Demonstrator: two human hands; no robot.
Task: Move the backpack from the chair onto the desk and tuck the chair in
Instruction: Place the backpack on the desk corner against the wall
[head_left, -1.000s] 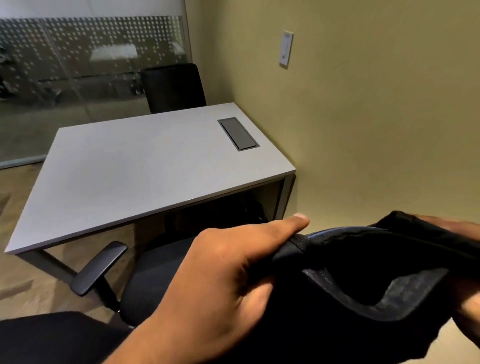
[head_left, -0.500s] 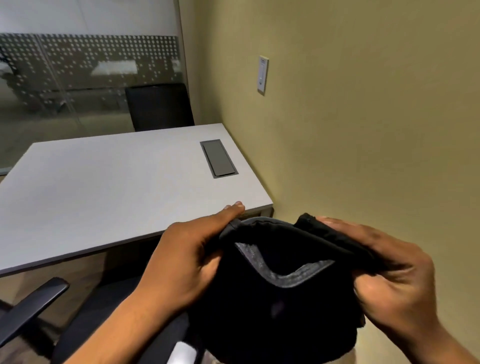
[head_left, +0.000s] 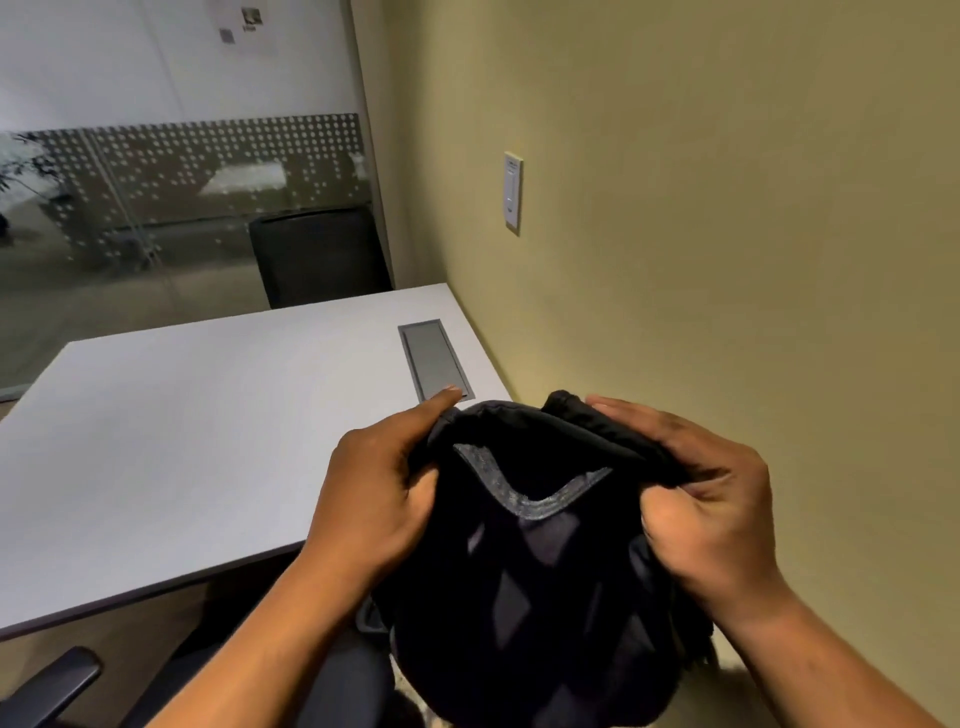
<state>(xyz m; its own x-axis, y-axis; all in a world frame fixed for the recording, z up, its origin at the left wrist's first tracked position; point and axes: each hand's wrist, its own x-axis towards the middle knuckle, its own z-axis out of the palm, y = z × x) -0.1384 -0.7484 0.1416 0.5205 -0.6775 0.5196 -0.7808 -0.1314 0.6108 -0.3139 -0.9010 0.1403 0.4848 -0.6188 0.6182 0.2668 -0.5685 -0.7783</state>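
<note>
I hold a black backpack (head_left: 535, 582) in the air at the desk's near right corner, its padded back panel facing me. My left hand (head_left: 374, 493) grips its top left edge and my right hand (head_left: 706, 509) grips its top right edge. The white desk (head_left: 208, 431) lies ahead and to the left, its top bare. The black office chair (head_left: 322, 686) sits below the backpack, pulled out from the desk, with one armrest (head_left: 52, 686) at the lower left. The backpack hides most of the seat.
A yellow wall (head_left: 727, 260) runs close along the right, with a white wall switch (head_left: 512, 191). A grey cable hatch (head_left: 434, 358) is set into the desk near the wall. A second black chair (head_left: 317, 257) stands behind the desk before a glass partition.
Both hands have raised the backpack higher and toward the desk's near right corner. My view has tilted upward, so more of the wall and the glass partition shows.
</note>
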